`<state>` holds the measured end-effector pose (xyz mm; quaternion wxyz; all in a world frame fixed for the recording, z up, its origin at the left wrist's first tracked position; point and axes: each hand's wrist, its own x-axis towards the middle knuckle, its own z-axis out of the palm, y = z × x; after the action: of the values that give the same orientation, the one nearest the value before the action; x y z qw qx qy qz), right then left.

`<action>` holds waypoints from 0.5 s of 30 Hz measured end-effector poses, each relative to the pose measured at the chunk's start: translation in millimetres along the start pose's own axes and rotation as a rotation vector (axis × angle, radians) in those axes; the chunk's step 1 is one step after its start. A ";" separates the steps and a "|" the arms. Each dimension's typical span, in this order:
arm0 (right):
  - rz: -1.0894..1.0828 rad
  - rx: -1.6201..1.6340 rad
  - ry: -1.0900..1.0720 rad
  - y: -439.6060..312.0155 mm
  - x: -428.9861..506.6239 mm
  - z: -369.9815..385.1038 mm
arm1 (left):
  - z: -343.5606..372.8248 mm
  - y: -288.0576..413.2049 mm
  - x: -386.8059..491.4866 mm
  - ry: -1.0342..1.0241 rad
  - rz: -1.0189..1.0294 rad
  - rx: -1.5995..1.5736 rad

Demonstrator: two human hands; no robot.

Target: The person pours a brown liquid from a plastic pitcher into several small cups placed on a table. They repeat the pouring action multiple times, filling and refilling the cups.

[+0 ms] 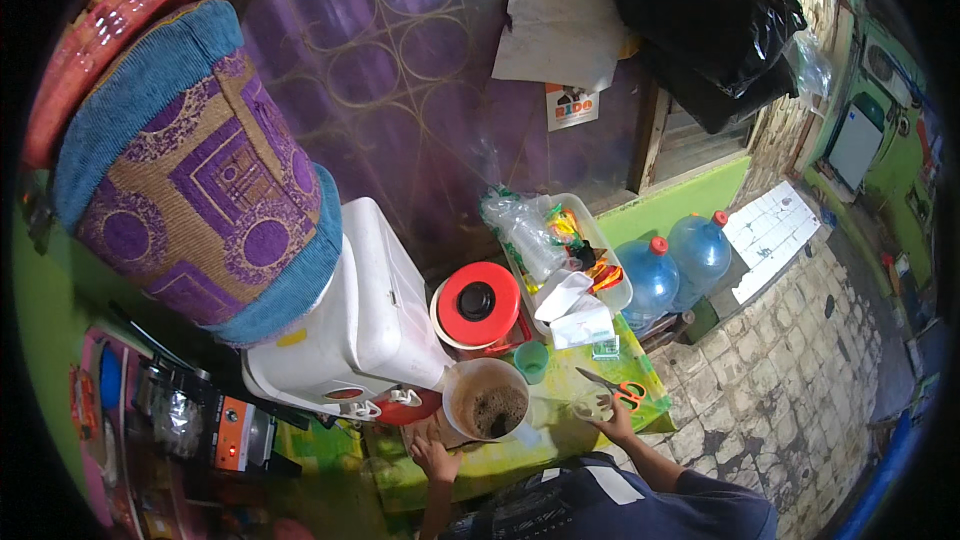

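Observation:
My right hand [618, 426] grips a small clear cup [592, 406] at the table's right part, beside scissors with orange and black handles [628, 393]. My left hand [435, 460] rests with its fingers apart at the edge of a flat brown board [429, 431]. Just beyond it stands a large translucent jug [465, 390], its handle towards me, with dark foamy liquid [496, 409] inside. Behind the jug are a green plastic cup [531, 361] and a round container with a red lid and black knob [477, 301].
A white dispenser-like box [360, 315] with taps stands left, a patterned fabric-covered container [217, 195] above it. A plastic bin [622, 292] holds cups and packets at the back. Two blue water bottles [646, 281] stand right of the yellow-green table [555, 427]. A black bag [705, 22] hangs overhead.

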<state>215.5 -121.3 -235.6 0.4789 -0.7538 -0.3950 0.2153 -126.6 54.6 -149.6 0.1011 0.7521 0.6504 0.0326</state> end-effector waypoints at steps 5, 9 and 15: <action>-0.011 -0.115 0.025 2.9 3.3 7.9 | -14.1 -6.8 1.8 0.036 -0.083 -0.022; 0.006 -0.188 -0.082 6.9 4.5 5.3 | -4.8 -20.8 0.3 -0.009 -0.188 -0.057; 0.224 -0.415 -0.490 3.4 4.9 -19.6 | 22.8 -34.5 1.6 0.160 -0.154 -0.288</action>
<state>233.5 -128.9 -229.6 0.1794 -0.8000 -0.4483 0.3562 -155.7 58.2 -178.7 0.1582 0.6729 0.7005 0.1773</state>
